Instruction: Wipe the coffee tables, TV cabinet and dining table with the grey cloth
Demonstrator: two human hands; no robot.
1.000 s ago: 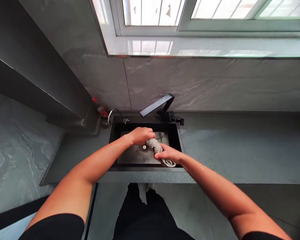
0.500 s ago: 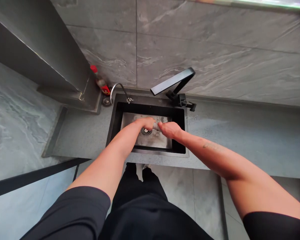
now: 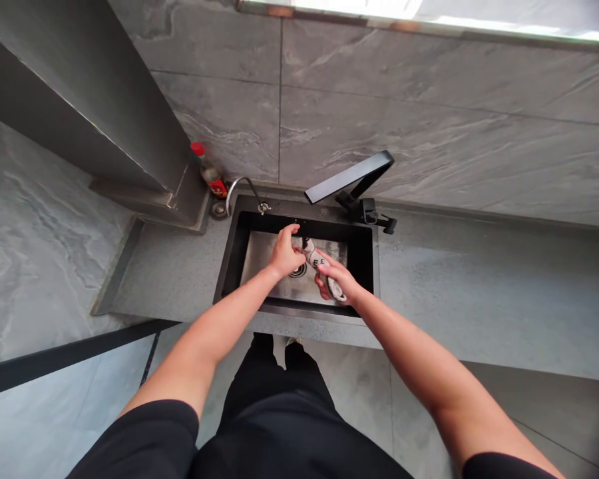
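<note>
My right hand (image 3: 343, 279) is closed around a bunched whitish cloth (image 3: 311, 254) with dark print, held over the sink. Part of the cloth hangs out below the fingers, and its far end points up and left. Just left of that end is my left hand (image 3: 283, 253), fingers spread and apart; whether a fingertip touches the cloth, I cannot tell. Both hands are above the steel floor of the black-rimmed sink (image 3: 294, 307). Partly hidden beneath the left hand is the round drain (image 3: 298, 271).
A black faucet (image 3: 352, 176) angles over the back of the sink, beside a thin curved metal spout (image 3: 234, 186). In the left corner stands a red-capped bottle (image 3: 212, 174). The grey counter (image 3: 479, 286) extends rightward, and a pillar (image 3: 130, 146) rises at left.
Both hands were closed close together on the cloth. My left hand has opened and come off its grip, while the right has turned and lowered toward me, showing more of the cloth.
</note>
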